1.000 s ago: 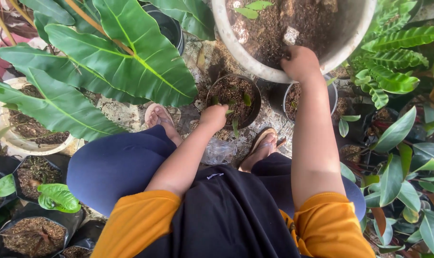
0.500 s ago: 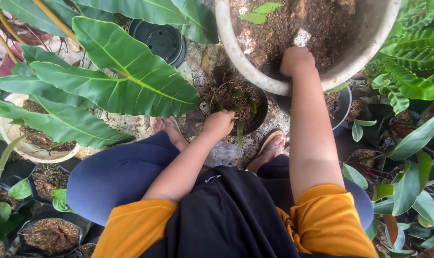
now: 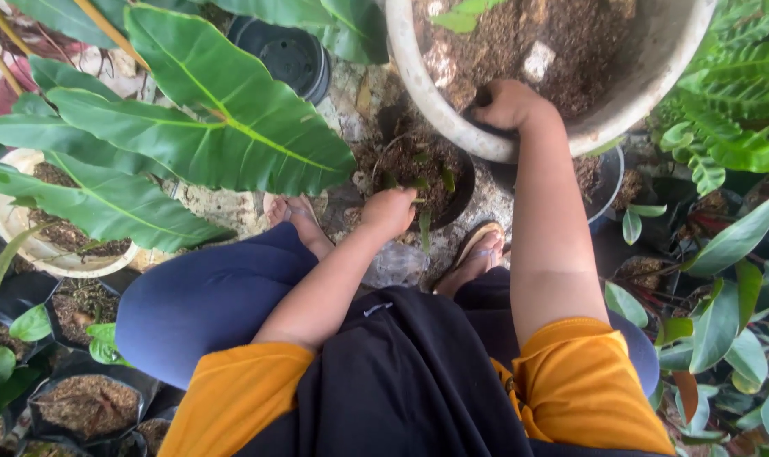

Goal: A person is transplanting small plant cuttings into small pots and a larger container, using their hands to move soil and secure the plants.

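At far left, broad green leaves (image 3: 206,127) overhang a pale round pot (image 3: 29,245) of soil. My left hand (image 3: 390,210) rests at the near rim of a small black plastic pot (image 3: 418,173) holding brown soil and a thin-leaved seedling; its fingers are curled at the seedling's base, though I cannot tell whether they pinch it. My right hand (image 3: 507,103) is clenched in the brown soil inside a large whitish round basin (image 3: 647,76), at its near rim, just behind the small pot.
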